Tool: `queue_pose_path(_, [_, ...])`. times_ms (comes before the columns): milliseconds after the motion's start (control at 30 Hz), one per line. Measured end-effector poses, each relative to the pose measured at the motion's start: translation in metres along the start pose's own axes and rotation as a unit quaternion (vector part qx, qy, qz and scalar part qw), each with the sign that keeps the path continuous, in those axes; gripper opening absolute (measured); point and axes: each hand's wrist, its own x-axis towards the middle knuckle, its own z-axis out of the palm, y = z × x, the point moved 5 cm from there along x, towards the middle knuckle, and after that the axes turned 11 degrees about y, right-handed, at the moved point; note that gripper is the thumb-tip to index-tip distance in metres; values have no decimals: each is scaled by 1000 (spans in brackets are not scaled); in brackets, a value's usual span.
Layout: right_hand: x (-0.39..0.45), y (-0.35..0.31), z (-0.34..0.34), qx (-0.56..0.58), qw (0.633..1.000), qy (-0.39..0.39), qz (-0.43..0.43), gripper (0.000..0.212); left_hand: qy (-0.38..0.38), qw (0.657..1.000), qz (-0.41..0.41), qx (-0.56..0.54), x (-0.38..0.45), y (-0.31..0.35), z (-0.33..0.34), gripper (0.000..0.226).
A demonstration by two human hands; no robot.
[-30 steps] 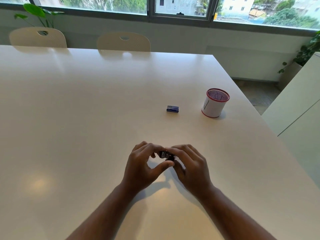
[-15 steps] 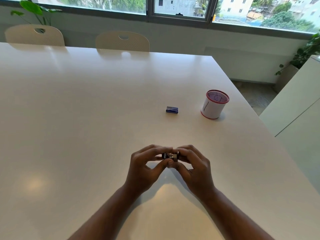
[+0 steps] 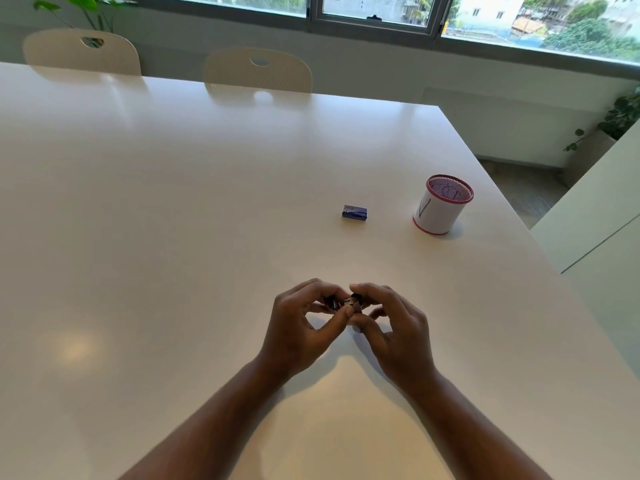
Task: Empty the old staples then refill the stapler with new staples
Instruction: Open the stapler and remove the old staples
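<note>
Stapler (image 3: 349,303): small, dark and metal, held just above the desk (image 3: 173,237), well short of the staple box (image 3: 354,213).
Left hand (image 3: 298,327): pinches its left end.
Right hand (image 3: 398,327): pinches its right end.
Handling: probably light, stiff, slippery; best held by the sides.

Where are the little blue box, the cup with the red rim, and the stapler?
little blue box (image 3: 354,213): head view, on its top face.
cup with the red rim (image 3: 437,216): head view, on its white side wall.
stapler (image 3: 350,302): head view, on the metal part between both hands.
</note>
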Motion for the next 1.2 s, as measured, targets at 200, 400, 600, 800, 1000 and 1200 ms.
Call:
queue_pose_path(200, [1,-3,3,-2,1000,-18,-5,33,9,1000,23,18,-1,1,-2,18])
queue_pose_path(400, [0,-3,4,-7,999,-29,-19,28,13,998,45,34,-1,0,-2,17])
queue_pose_path(600, [0,-4,5,-27,998,-31,-45,30,14,998,52,38,-1,3,-1,11])
queue_pose_path(800, [-1,-5,7,-37,997,-33,-59,31,30,998,40,38,-3,4,0,14])
queue_pose_path(1000, [-2,-7,9,-51,995,-37,-75,32,32,997,56,50,-3,5,0,20])
queue_pose_path(1200, [-4,-8,9,-68,993,-42,-91,34,31,993,92,74,-4,15,2,7])
